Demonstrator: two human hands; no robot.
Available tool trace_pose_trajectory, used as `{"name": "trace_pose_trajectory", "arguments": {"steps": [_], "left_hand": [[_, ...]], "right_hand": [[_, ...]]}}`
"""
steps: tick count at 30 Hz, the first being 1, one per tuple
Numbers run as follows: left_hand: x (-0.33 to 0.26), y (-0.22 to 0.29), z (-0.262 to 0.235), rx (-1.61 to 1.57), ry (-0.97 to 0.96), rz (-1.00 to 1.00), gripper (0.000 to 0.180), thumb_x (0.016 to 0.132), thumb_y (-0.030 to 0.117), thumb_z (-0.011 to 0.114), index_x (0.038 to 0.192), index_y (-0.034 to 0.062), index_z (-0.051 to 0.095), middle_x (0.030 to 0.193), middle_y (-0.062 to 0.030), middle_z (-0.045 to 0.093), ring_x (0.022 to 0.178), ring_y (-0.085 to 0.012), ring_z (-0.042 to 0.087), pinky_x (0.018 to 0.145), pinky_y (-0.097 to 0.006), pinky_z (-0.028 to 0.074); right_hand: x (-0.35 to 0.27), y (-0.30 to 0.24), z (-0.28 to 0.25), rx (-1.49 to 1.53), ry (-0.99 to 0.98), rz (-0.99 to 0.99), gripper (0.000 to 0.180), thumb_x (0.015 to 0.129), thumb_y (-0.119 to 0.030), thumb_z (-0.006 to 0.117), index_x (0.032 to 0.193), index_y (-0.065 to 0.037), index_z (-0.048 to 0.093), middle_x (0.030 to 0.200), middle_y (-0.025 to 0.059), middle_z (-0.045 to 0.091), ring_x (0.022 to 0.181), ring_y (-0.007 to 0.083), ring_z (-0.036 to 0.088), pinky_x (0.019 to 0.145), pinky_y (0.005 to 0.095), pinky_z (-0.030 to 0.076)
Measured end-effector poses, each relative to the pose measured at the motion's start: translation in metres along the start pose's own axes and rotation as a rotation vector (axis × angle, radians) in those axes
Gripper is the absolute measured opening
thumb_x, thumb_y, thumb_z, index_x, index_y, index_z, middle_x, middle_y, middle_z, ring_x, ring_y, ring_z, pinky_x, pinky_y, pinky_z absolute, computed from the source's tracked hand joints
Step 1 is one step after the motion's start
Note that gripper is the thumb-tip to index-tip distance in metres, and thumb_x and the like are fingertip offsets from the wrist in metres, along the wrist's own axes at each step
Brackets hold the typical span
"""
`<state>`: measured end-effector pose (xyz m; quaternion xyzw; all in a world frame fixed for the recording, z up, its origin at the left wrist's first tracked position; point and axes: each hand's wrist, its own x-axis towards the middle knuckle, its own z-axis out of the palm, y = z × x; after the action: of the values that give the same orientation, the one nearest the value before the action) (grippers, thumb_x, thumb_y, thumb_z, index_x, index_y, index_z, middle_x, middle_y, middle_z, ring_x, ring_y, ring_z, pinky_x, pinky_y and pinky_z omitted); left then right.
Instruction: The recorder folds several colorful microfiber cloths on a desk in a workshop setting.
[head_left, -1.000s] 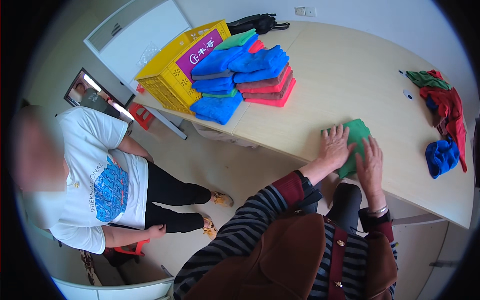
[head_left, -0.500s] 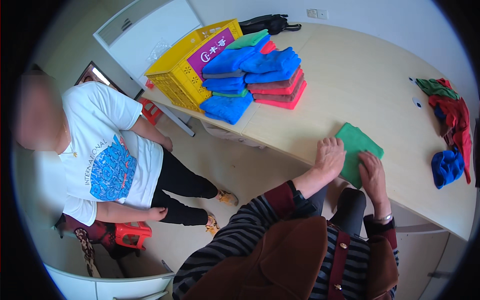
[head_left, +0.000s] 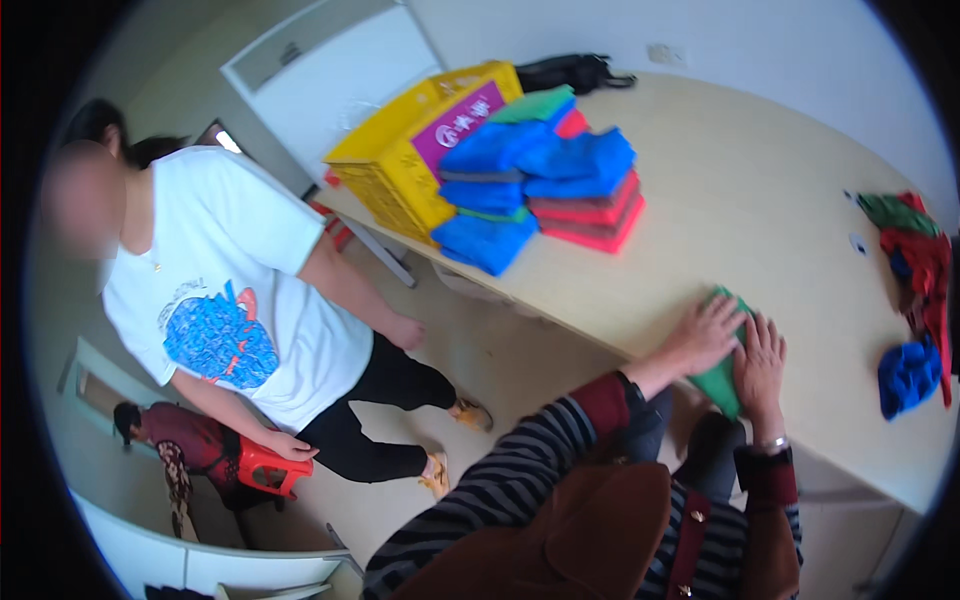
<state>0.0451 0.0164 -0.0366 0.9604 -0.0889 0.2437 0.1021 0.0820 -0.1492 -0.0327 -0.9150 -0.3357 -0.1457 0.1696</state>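
Observation:
A folded green cloth (head_left: 717, 386) lies at the table's near edge, mostly covered by my hands. My left hand (head_left: 706, 337) rests flat on its left part, fingers stretched toward the far end. Along the cloth's right side lies my right hand (head_left: 760, 368), its fingers extended and close beside the left hand's fingertips. Neither hand is closed round anything. Farther left on the table stand two stacks of folded cloths, with a blue cloth (head_left: 580, 162) on top of the right stack and a red cloth (head_left: 600, 240) at its bottom.
A yellow crate (head_left: 385, 190) stands behind the stacks, with a black bag (head_left: 575, 73) beyond. Loose red cloths (head_left: 930, 265) and a crumpled blue cloth (head_left: 908, 380) lie at the right. A person in a white T-shirt (head_left: 225, 260) stands left; another sits near a red stool (head_left: 272, 465).
Both hands have flattened over the green cloth and come closer together, covering more of it. The cloth looks narrower. The view has shifted, and the standing person appears nearer the table.

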Motion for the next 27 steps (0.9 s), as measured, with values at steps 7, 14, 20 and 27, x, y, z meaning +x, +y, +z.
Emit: {"name": "trace_pose_trajectory", "arguments": {"steps": [7, 14, 20, 27], "left_hand": [[0.002, -0.039, -0.063, 0.003, 0.206, -0.17, 0.063, 0.084, 0.029, 0.062, 0.139, 0.0078, 0.04, 0.148, -0.0194, 0.03, 0.136, -0.0392, 0.029, 0.11, -0.052, 0.024], [0.01, -0.074, -0.165, -0.249, 0.728, -0.119, 0.051, 0.084, 0.013, 0.064, 0.131, 0.0026, 0.047, 0.134, -0.0216, 0.045, 0.127, -0.038, 0.042, 0.107, -0.052, 0.028], [0.002, -0.03, -0.282, -0.39, 0.895, 0.293, 0.031, 0.085, 0.002, 0.05, 0.115, -0.0008, 0.055, 0.101, -0.0153, 0.063, 0.094, -0.0231, 0.059, 0.103, -0.045, 0.033], [0.014, -0.016, -0.326, -0.395, 1.059, 0.5, 0.028, 0.08, 0.005, 0.061, 0.108, 0.0002, 0.059, 0.092, -0.0146, 0.061, 0.083, -0.0285, 0.06, 0.093, -0.045, 0.041]], "right_hand": [[0.016, -0.008, 0.02, 0.011, -0.063, -0.001, 0.052, 0.094, -0.028, 0.043, 0.141, -0.007, 0.038, 0.147, 0.0132, 0.036, 0.137, 0.0349, 0.03, 0.114, 0.0489, 0.018], [0.033, -0.019, 0.014, 0.019, -0.074, 0.035, 0.052, 0.094, -0.027, 0.044, 0.141, -0.006, 0.037, 0.148, 0.0128, 0.035, 0.137, 0.0342, 0.029, 0.114, 0.0478, 0.018], [0.057, -0.054, 0.009, 0.046, -0.068, 0.011, 0.052, 0.093, -0.027, 0.045, 0.141, -0.006, 0.038, 0.147, 0.0128, 0.036, 0.137, 0.0341, 0.029, 0.115, 0.0474, 0.018], [0.052, -0.021, 0.031, 0.008, -0.098, 0.06, 0.052, 0.095, -0.028, 0.043, 0.142, -0.008, 0.036, 0.148, 0.0123, 0.034, 0.138, 0.0331, 0.028, 0.115, 0.0463, 0.016]]}}
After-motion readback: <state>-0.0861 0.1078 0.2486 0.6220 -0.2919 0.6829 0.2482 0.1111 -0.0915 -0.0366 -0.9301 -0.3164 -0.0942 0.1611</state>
